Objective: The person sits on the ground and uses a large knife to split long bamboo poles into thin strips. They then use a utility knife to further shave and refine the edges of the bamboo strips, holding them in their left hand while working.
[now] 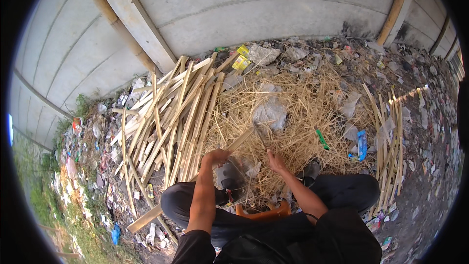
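My left hand point(215, 157) is closed around a flat bamboo strip point(241, 139). Its upper end points up and to the right, and its tail runs back past my left knee. In my right hand point(276, 161) is the handle of a knife point(260, 134), with the thin dark blade slanting up and to the left. The blade's tip is close to the strip's upper end; whether they touch I cannot tell. Pale bamboo shavings point(308, 100) lie heaped under and beyond both hands.
Uncut-looking bamboo strips point(168, 117) are piled at left; thinner strips point(388, 151) lie at right. A green object point(322, 138) and blue wrapper point(361, 145) rest near the shavings. An orange stool point(266, 213) is beneath me. Behind stands a concrete wall point(273, 12).
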{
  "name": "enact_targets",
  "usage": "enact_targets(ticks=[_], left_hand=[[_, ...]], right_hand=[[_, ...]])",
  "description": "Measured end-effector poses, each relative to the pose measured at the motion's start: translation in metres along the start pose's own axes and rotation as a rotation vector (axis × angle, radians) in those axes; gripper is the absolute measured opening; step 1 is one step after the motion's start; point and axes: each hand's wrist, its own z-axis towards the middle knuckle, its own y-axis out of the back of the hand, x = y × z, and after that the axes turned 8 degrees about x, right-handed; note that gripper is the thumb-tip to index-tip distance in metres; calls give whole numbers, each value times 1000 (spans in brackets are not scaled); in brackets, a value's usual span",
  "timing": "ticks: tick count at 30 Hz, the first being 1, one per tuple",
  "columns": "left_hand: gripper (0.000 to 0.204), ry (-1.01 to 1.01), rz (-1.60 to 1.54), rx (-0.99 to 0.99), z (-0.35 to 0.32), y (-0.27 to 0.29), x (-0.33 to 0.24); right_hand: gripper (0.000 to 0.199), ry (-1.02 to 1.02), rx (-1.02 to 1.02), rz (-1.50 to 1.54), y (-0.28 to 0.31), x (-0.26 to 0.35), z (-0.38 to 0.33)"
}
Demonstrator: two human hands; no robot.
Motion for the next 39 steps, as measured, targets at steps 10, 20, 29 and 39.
enact_targets(ticks=[10, 20, 29, 39], left_hand=[[65, -78, -160, 60, 0, 2, 1], [56, -56, -170, 184, 13, 5, 14], [53, -23, -289, 160, 26, 13, 20], [74, 6, -3, -143, 43, 11, 40]], right_hand=[[63, 451, -152, 28, -15, 42, -6], [66, 27, -43, -60, 2, -3, 3], [75, -183, 73, -193, 12, -15, 9], [79, -167, 48, -142, 12, -20, 9]])
